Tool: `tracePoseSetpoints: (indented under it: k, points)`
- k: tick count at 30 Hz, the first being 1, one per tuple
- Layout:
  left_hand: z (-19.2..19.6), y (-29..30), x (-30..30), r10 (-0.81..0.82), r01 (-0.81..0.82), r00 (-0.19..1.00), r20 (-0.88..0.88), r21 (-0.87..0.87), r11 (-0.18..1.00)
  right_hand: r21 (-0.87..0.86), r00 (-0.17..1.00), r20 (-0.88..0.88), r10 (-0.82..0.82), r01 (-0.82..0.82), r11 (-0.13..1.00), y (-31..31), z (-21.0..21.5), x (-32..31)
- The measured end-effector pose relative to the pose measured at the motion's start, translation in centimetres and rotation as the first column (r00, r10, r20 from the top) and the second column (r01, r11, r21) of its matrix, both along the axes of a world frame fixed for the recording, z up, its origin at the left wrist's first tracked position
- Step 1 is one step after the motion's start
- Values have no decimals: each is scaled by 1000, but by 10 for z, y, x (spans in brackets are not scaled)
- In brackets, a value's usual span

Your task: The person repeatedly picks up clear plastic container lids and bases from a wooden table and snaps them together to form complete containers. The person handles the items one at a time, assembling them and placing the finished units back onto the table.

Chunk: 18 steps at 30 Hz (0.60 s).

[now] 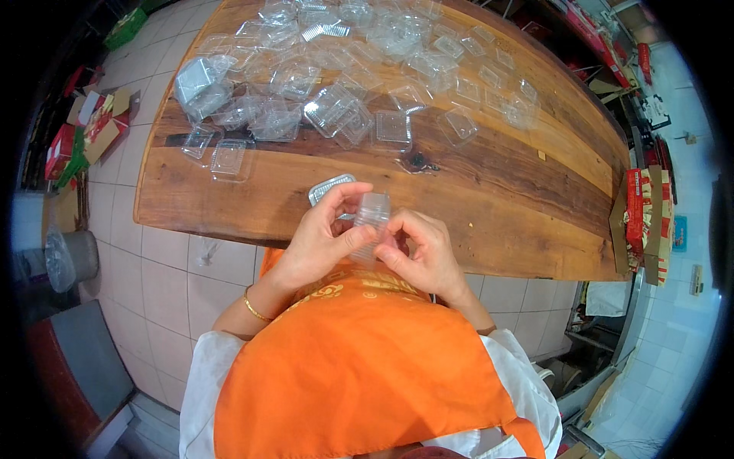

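Observation:
Close to my body, at the near edge of the wooden table (520, 222), both hands grip a stack of clear plastic containers (374, 208). My left hand (330, 233) closes on the stack's left side, thumb in front. From the other side, my right hand (419, 249) pinches the stack with thumb and fingers. Just beyond my left hand a clear ribbed plastic tray (330, 187) lies on the table, partly hidden by the fingers. Farther off, many loose clear plastic containers (330, 109) are spread over the tabletop, some nested or overlapping.
Cardboard boxes with red packets (642, 218) stand at the table's right end. On the left floor are an open carton (105, 122), a grey bucket (76, 258) with a plastic bag, and a green basket (125, 29). A grey-topped seat (90, 356) is at the lower left.

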<state>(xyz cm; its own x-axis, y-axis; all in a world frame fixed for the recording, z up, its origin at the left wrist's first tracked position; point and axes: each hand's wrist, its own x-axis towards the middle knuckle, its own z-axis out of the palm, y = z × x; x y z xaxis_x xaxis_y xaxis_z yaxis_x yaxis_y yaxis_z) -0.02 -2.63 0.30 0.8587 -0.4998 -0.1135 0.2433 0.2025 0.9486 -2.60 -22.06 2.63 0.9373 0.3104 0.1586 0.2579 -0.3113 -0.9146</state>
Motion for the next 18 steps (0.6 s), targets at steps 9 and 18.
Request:
tracePoseSetpoints:
  k: [9,18]
  points:
    - [-4,2,0,21,-21,999,-37,-9,1000,-18,997,8,-76,76,997,0,-1,-3]
    - [15,-11,-7,117,-174,962,245,225,959,-47,981,190,-37,47,998,8,-8,4]
